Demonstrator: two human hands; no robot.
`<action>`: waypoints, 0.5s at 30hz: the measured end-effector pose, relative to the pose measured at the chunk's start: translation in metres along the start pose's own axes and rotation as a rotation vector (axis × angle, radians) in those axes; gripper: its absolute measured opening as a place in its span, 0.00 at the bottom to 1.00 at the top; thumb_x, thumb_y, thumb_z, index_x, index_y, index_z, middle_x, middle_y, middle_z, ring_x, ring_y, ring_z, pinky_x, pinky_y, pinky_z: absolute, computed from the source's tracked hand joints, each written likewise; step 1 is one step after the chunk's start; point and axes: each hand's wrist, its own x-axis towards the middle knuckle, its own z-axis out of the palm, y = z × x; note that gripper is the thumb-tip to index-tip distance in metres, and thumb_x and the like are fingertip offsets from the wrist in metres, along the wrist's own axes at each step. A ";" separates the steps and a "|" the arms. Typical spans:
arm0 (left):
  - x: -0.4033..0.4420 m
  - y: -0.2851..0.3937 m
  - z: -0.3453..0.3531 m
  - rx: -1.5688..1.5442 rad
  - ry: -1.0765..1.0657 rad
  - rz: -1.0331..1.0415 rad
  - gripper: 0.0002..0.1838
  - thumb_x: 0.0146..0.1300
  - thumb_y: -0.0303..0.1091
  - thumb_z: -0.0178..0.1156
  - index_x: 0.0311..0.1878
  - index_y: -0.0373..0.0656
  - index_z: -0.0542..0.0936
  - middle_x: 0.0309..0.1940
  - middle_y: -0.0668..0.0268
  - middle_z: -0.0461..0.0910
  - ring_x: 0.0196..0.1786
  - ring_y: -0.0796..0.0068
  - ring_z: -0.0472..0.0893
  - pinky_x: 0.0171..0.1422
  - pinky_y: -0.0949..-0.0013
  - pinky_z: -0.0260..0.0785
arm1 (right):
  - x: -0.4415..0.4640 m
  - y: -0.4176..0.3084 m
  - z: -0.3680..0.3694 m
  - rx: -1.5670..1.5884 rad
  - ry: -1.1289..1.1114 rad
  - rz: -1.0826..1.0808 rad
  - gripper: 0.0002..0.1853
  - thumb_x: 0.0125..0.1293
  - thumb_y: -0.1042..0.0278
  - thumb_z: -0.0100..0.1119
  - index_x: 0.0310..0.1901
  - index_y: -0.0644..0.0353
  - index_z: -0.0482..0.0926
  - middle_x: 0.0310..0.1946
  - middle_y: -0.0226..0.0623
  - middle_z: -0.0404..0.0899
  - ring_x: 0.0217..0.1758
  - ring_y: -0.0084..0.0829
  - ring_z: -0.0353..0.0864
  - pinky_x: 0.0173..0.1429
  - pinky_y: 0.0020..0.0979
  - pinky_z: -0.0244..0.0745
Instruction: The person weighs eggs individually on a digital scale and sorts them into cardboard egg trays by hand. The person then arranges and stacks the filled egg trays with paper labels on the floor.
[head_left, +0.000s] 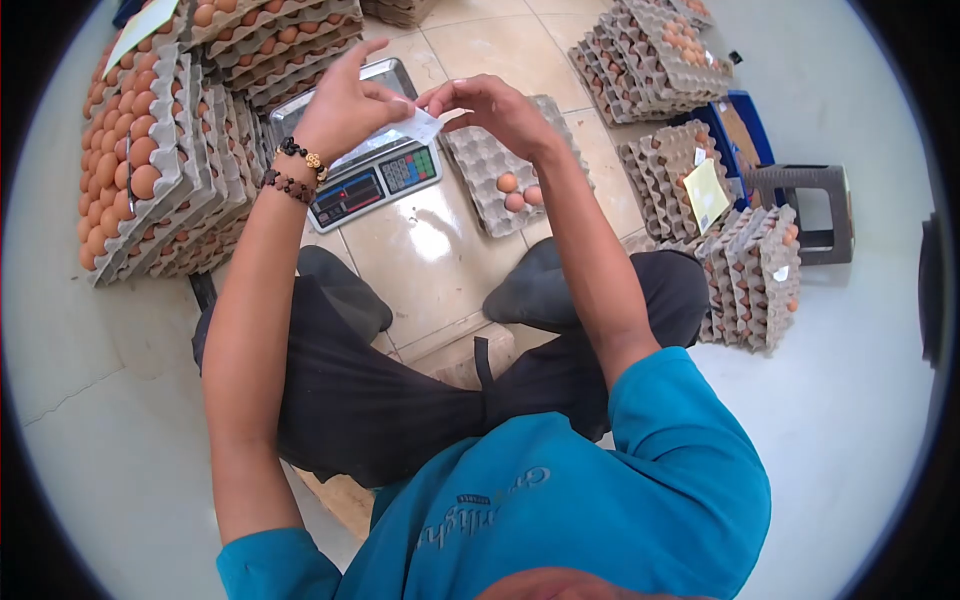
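Note:
A small white paper slip is between my two hands, above the digital scale. My left hand, with beaded bracelets at the wrist, pinches the slip's left side under the thumb; its index finger points up and away. At the slip's right corner, the curled fingers of my right hand close on the edge. The scale's keypad and display face me, while its metal plate is partly covered by my left hand. Beneath my right forearm lies a cardboard egg tray holding a few brown eggs.
Tall stacks of filled egg trays stand on the left, with more trays behind. On the right are other tray stacks, a yellow paper, a blue crate and a grey plastic stool. My legs flank the tiled floor.

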 end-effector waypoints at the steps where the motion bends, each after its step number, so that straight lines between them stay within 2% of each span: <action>1: 0.003 -0.002 -0.001 0.053 0.031 -0.015 0.45 0.57 0.24 0.73 0.77 0.36 0.61 0.43 0.53 0.89 0.50 0.72 0.87 0.57 0.70 0.77 | -0.003 0.000 0.000 0.038 0.023 0.020 0.23 0.76 0.51 0.47 0.48 0.63 0.83 0.51 0.39 0.85 0.56 0.33 0.82 0.61 0.38 0.77; 2: 0.005 -0.003 0.000 0.105 0.064 -0.031 0.44 0.58 0.22 0.72 0.76 0.35 0.61 0.42 0.54 0.89 0.49 0.72 0.87 0.56 0.71 0.77 | -0.005 0.001 0.000 0.075 0.045 0.041 0.23 0.76 0.51 0.46 0.48 0.63 0.83 0.51 0.39 0.85 0.55 0.32 0.83 0.59 0.37 0.78; 5: 0.009 -0.004 0.003 0.075 0.154 0.062 0.43 0.58 0.22 0.72 0.76 0.36 0.64 0.42 0.52 0.88 0.50 0.72 0.87 0.56 0.71 0.78 | -0.006 0.023 -0.024 -0.028 0.479 0.121 0.23 0.77 0.50 0.46 0.53 0.61 0.82 0.54 0.42 0.84 0.50 0.33 0.85 0.57 0.35 0.78; 7: 0.009 -0.001 0.001 0.036 0.169 0.081 0.41 0.59 0.23 0.71 0.76 0.37 0.65 0.43 0.54 0.89 0.51 0.74 0.86 0.56 0.72 0.77 | -0.016 0.071 -0.071 -0.166 0.792 0.187 0.18 0.74 0.55 0.54 0.54 0.60 0.82 0.48 0.39 0.87 0.42 0.30 0.87 0.45 0.33 0.81; 9: 0.009 0.005 -0.006 -0.005 0.142 0.047 0.39 0.61 0.26 0.70 0.75 0.38 0.67 0.45 0.57 0.89 0.52 0.78 0.85 0.57 0.73 0.76 | -0.045 0.145 -0.129 -0.163 0.987 0.280 0.16 0.66 0.58 0.62 0.47 0.61 0.86 0.36 0.38 0.88 0.38 0.32 0.88 0.44 0.31 0.81; 10: 0.009 0.004 -0.007 -0.031 0.127 0.026 0.37 0.62 0.27 0.69 0.75 0.38 0.67 0.46 0.59 0.89 0.53 0.79 0.85 0.57 0.74 0.76 | -0.067 0.195 -0.159 -0.333 1.116 0.340 0.15 0.64 0.58 0.63 0.44 0.62 0.87 0.35 0.40 0.88 0.38 0.33 0.88 0.45 0.33 0.81; 11: 0.013 -0.003 -0.011 0.050 0.067 -0.004 0.35 0.64 0.33 0.67 0.74 0.40 0.69 0.50 0.55 0.88 0.55 0.71 0.86 0.60 0.69 0.75 | -0.089 0.236 -0.182 -0.508 1.243 0.403 0.15 0.61 0.58 0.65 0.40 0.62 0.88 0.34 0.42 0.89 0.38 0.34 0.88 0.46 0.34 0.82; 13: 0.004 -0.006 -0.008 0.447 0.018 0.086 0.34 0.65 0.36 0.67 0.74 0.43 0.70 0.53 0.51 0.86 0.57 0.61 0.85 0.62 0.64 0.75 | -0.132 0.275 -0.188 -0.599 1.295 0.667 0.16 0.57 0.58 0.67 0.37 0.64 0.89 0.38 0.48 0.89 0.42 0.41 0.89 0.50 0.38 0.82; 14: -0.002 -0.005 -0.007 0.649 -0.009 0.134 0.34 0.65 0.38 0.67 0.74 0.44 0.70 0.55 0.48 0.85 0.58 0.56 0.85 0.64 0.61 0.75 | -0.143 0.276 -0.177 -0.640 1.186 0.645 0.16 0.56 0.57 0.68 0.36 0.63 0.89 0.35 0.46 0.89 0.38 0.37 0.89 0.45 0.37 0.82; 15: -0.007 0.000 -0.009 0.846 -0.171 0.028 0.34 0.66 0.43 0.65 0.74 0.47 0.70 0.60 0.46 0.81 0.63 0.47 0.80 0.68 0.55 0.72 | -0.153 0.278 -0.163 -0.677 1.076 0.621 0.16 0.55 0.57 0.69 0.35 0.62 0.89 0.33 0.44 0.89 0.34 0.34 0.88 0.40 0.35 0.82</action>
